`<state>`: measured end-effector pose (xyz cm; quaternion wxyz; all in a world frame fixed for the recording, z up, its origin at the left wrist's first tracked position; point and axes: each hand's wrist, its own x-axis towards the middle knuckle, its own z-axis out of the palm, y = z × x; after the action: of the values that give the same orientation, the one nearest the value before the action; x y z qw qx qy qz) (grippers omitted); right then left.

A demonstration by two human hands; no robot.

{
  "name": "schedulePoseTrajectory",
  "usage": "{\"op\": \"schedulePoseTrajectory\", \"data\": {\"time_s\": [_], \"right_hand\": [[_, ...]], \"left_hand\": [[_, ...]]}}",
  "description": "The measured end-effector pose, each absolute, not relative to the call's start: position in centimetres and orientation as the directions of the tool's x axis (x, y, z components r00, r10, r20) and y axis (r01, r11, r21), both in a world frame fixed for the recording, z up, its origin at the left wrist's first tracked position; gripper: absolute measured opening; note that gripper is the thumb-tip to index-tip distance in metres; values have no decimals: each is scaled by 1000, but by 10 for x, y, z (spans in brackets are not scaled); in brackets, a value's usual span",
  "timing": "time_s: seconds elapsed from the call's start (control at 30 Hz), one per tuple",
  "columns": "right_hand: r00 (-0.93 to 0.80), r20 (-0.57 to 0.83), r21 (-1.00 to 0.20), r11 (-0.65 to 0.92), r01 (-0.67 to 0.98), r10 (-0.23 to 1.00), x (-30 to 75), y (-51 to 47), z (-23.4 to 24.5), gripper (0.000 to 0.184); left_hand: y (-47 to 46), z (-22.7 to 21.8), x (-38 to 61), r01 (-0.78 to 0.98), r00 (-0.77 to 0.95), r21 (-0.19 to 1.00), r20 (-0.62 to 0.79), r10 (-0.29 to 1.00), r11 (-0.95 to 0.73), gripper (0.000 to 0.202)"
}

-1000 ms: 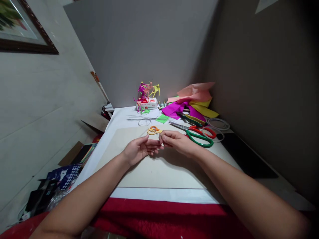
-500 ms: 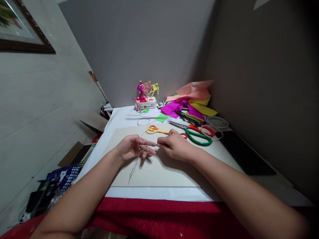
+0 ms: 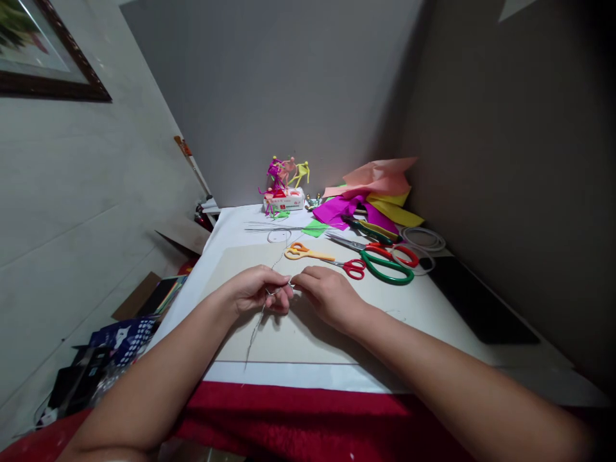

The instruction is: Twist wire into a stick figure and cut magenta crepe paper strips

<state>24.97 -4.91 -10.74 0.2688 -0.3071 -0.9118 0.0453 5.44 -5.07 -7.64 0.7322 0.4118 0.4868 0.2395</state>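
Clock directions are referenced to the fingertips, with 12 o'clock toward the grey panel [image 3: 289,83].

Left hand [image 3: 267,289]: thumb and index finger are pressed together on one twisted, silver-coloured metal wire piece [image 3: 255,328]; the remaining fingers are loosely curled beneath. Right hand [image 3: 327,295]: the fingertips are closed at the same wire piece, touching or nearly touching the left fingertips; the other fingers are folded. The wire piece is located between both hands. One strand runs out toward 7 o'clock, one toward 12 o'clock.

Pose: the left palm is turned inward, thumb uppermost; the right hand is back-up. The left forearm enters from 7 o'clock, the right from 4 o'clock. Both hands are over one flat beige board [image 3: 308,350]; contact with it cannot be determined.

Adjacent items:
- 1 o'clock, near: one pair of orange-and-yellow plastic scissors [image 3: 308,254].
- 2 o'clock: one pair of small red-handled scissors [image 3: 354,269]; beyond, large red and green scissor handles [image 3: 387,276], whose overlap prevents a count of pairs; then one pair of green-and-yellow-handled pliers [image 3: 378,233].
- 3 o'clock, well apart: one flat black rectangular slab [image 3: 481,301].
- 12 o'clock: a bundle of thin straight grey wires [image 3: 274,229], too fine to count; farther, one white-and-red box [image 3: 291,202] with coloured figures [image 3: 301,172], count obscured by overlap.
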Motion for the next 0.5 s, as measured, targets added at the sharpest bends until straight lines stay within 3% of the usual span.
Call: {"op": "schedulePoseTrajectory", "data": {"time_s": [0.07,0.3,0.5], "right_hand": [[-657,451,-253,792,556,604,249,-50,-108,21],[-666,419,-81,755,650,618,249,-58,-102,19],[-638,480,-103,761,641,602,250,-51,-104,15]], "left_hand": [[-52,-78,57,50,403,840,-512,759,540,26],[-57,-80,65,70,304,892,-446,842,447,31],[-60,-74,67,65,275,906,-420,865,419,33]]}}
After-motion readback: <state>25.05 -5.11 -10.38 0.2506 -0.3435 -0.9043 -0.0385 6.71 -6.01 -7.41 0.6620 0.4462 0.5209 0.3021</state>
